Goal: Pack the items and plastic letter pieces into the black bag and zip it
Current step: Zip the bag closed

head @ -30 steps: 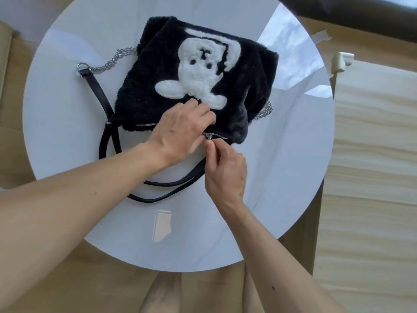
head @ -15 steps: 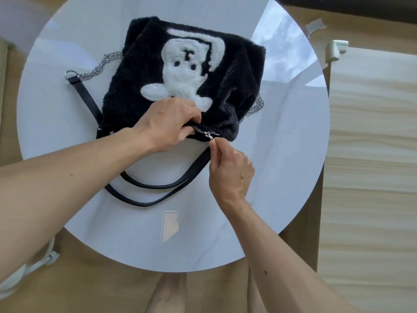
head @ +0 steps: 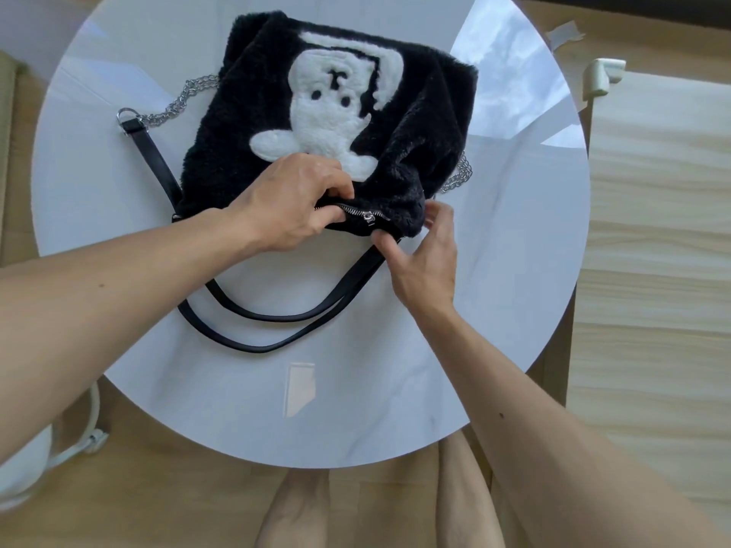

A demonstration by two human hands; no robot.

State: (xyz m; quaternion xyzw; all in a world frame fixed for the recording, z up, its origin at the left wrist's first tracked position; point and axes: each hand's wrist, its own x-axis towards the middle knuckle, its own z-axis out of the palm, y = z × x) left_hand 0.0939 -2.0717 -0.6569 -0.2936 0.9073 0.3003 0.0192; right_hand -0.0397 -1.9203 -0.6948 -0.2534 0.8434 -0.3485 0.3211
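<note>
A black furry bag (head: 237,152) with a white cartoon figure lies on the round white table (head: 494,290). Its zipped edge faces me, and the silver zipper pull (head: 370,217) shows between my hands. My left hand (head: 292,207) pinches the bag's edge just left of the pull. My right hand (head: 425,251) grips the bag's right corner, thumb under the fur, off the pull. Black straps (head: 277,322) loop toward me on the table. No loose items or letter pieces are in view.
A silver chain (head: 178,104) and ring run from the bag's left side, and more chain (head: 459,176) shows on the right. A pale wooden surface (head: 652,231) stands right of the table. A white object (head: 23,468) lies on the floor at lower left. My knees show below the table.
My right hand has let go of the zipper pull and moved right to grip the bag's corner. My left hand shifted slightly along the zipped edge.
</note>
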